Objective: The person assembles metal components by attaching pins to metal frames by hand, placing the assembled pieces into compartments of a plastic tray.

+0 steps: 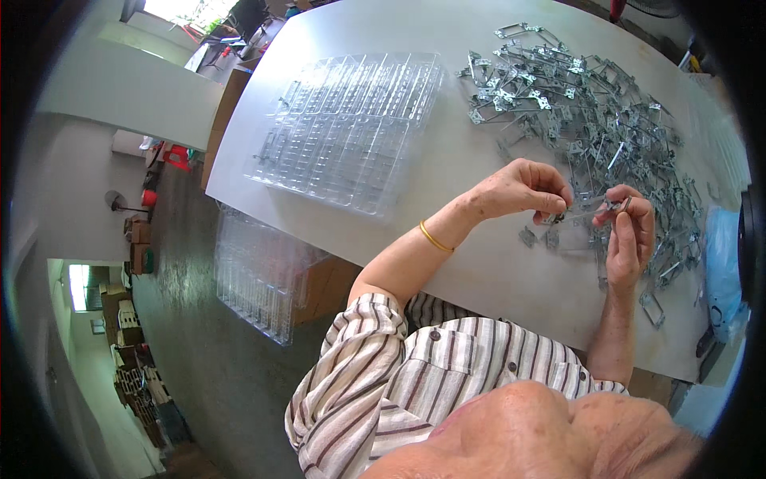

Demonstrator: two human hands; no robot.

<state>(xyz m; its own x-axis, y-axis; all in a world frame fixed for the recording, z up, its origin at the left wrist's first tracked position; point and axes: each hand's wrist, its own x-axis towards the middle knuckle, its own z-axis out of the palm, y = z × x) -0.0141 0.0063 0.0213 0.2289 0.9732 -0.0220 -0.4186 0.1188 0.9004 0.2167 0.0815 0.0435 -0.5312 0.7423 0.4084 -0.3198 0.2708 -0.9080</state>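
Between my two hands is a small silvery metal bracket piece (585,211), with thin bars and plates at its ends. My left hand (523,190), a gold bangle on its wrist, pinches the piece's left end between thumb and fingers. My right hand (628,235) grips the other end with its fingertips. Just beyond both hands spreads a large heap of similar metal brackets (594,120), tangled together. A few loose brackets (528,236) lie on the table below my left hand. The fingers partly hide the held piece.
A stack of clear plastic compartment trays (343,132) stands on the left of the white table (447,199). More clear trays (255,275) sit lower, beside a cardboard box (327,287). At the right edge is a blue plastic bag (722,271).
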